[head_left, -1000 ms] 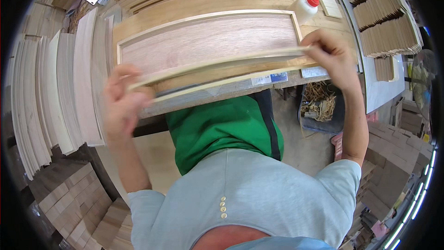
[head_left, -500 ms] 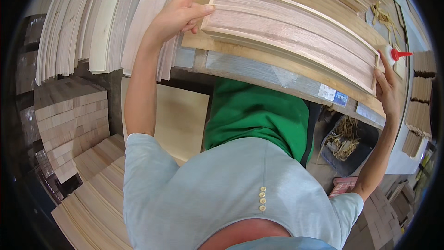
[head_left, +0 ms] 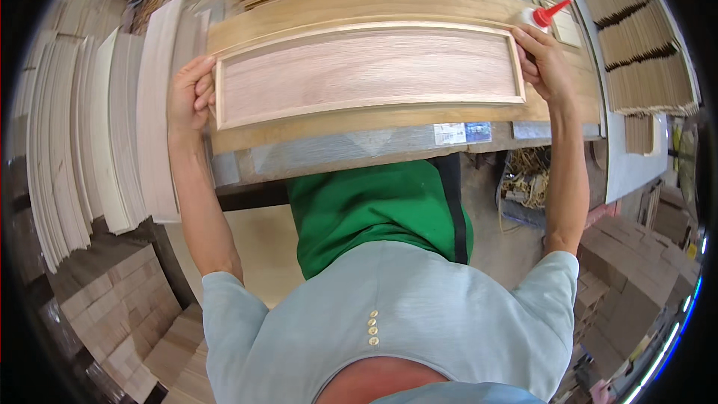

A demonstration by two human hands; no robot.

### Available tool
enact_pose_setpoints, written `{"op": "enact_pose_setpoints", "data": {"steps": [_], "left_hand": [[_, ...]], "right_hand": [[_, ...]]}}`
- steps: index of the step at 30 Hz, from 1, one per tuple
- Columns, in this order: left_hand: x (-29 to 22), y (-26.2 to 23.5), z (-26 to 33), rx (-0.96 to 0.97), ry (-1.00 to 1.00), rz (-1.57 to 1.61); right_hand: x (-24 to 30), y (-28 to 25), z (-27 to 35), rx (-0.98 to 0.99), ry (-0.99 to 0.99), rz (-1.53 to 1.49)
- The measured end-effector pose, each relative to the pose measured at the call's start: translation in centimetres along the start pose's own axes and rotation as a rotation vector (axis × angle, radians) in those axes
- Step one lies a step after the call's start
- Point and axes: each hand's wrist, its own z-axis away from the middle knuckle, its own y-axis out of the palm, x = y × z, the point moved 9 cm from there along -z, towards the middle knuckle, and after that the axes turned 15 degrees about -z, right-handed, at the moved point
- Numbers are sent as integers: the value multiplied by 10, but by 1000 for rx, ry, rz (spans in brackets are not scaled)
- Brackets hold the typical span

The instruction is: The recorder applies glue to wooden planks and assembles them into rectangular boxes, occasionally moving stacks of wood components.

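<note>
I see a crowded wood workshop. A long workbench [head_left: 351, 151] with a grey worn top runs across the view. On the left, many pale boards [head_left: 82, 142] stand on edge, and stacks of small wood blocks [head_left: 123, 307] sit below them. More brown stacks [head_left: 643, 45] lie at the right. The floor [head_left: 258, 243] looks tan.

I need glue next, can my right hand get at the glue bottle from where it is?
Probably yes: the right hand grips the panel end, and the glue bottle stands just beyond its fingers, nothing between.
</note>
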Motion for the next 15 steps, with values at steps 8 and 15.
{"op": "enact_pose_setpoints", "data": {"steps": [8, 15], "left_hand": [[28, 17, -15, 371, -122, 595], [-28, 20, 27, -77, -63, -541]], "right_hand": [[-11, -1, -10, 191, 55, -157], [6, -3, 9, 7, -55, 345]]}}
